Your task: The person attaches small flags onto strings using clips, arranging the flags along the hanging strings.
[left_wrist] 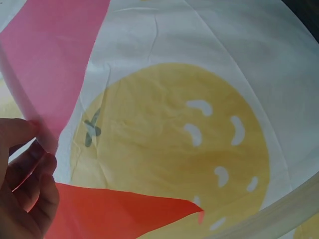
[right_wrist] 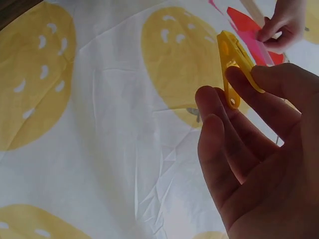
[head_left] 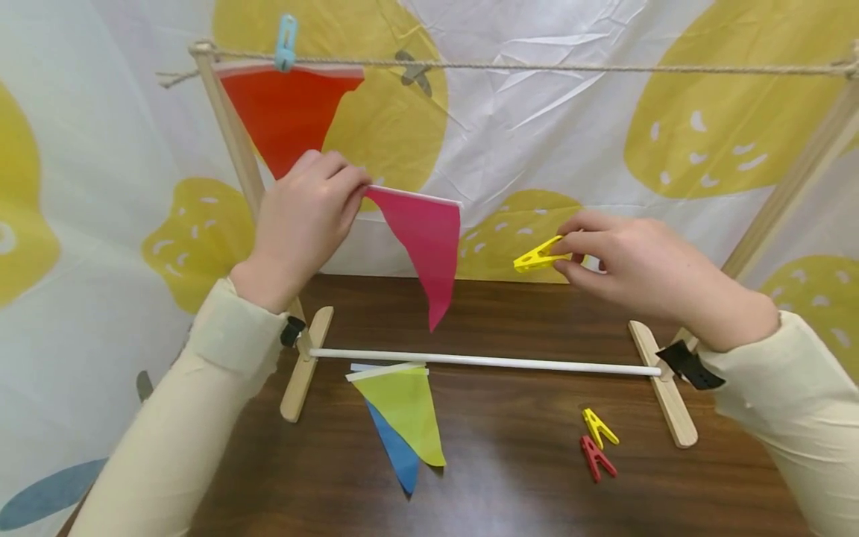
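Pennant, pink (head_left: pixel 429 239), in the head view: its upper left corner is pinched in the left grip (head_left: pixel 302 216), while the right grip (head_left: pixel 644 265) clasps a yellow clothespin (head_left: pixel 533 258) (a red pennant (head_left: pixel 282 112) hangs behind, I notice). Left wrist view: the pink stretches away from the pinch. Right wrist view: clothespin held by its legs, narrow end outward.

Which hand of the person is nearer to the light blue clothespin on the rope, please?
The left hand. It is below the light blue clothespin, gripping the pink flag; the right hand is farther away, lower and to its right.
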The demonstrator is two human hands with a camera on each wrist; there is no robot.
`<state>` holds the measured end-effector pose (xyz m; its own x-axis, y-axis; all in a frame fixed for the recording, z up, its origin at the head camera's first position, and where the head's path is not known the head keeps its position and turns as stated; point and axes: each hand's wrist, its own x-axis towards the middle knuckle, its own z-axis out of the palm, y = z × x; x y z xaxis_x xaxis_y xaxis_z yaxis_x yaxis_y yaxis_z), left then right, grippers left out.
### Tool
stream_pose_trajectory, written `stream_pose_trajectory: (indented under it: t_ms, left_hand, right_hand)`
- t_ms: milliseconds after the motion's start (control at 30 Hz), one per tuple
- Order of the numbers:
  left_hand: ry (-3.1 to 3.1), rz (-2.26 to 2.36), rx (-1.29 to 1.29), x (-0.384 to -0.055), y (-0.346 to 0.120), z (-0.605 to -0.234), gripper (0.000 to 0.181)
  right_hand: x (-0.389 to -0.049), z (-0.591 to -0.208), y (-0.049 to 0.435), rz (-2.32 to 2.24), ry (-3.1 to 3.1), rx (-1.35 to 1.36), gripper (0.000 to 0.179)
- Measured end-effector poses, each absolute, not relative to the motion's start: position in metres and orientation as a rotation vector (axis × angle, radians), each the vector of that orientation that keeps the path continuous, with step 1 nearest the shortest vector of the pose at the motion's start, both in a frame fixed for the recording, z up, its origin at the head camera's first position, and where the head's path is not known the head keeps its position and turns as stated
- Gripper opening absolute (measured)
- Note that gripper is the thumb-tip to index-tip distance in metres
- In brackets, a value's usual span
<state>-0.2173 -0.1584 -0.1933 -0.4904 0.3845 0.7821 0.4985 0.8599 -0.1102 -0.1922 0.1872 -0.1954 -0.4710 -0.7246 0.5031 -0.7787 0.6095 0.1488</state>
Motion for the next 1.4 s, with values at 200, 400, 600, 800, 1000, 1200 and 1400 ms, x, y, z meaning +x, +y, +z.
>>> stream_pose_trajectory:
  t_ms: [200, 400, 600, 800, 1000, 1200, 1400]
  left_hand:
    - [-2.145, -0.156, -0.63, -0.216, -0.158, -0.186, 0.02]
    - [-2.153, -0.149, -0.632, -0.216, -0.154, -0.178, 0.02]
    - [-2.163, -0.166, -0.62, -0.215, -0.15, -0.172, 0.021]
    - [-2.118, -0.181, -0.635, -0.217, -0.142, -0.164, 0.021]
    - [-2.054, -0.218, -0.577, -0.221, -0.134, -0.157, 0.025]
    - [-1.974, -0.25, -0.539, -0.227, -0.127, -0.155, 0.03]
    - [-1.898, -0.308, -0.494, -0.231, -0.125, -0.15, 0.033]
  right_hand:
    - [-0.191, -0.192, 0.183, 0.133, -2.286, 1.204, 0.01]
    - [-0.19, -0.187, 0.181, 0.136, -2.249, 1.237, 0.01]
    - [-0.188, -0.18, 0.179, 0.108, -2.256, 1.226, 0.009]
    - [-0.186, -0.176, 0.176, 0.115, -2.218, 1.234, 0.01]
    - [-0.182, -0.168, 0.171, 0.142, -2.149, 1.222, 0.011]
    - [-0.18, -0.163, 0.168, 0.175, -2.102, 1.211, 0.012]
    - [-0.179, -0.16, 0.166, 0.172, -2.063, 1.213, 0.011]
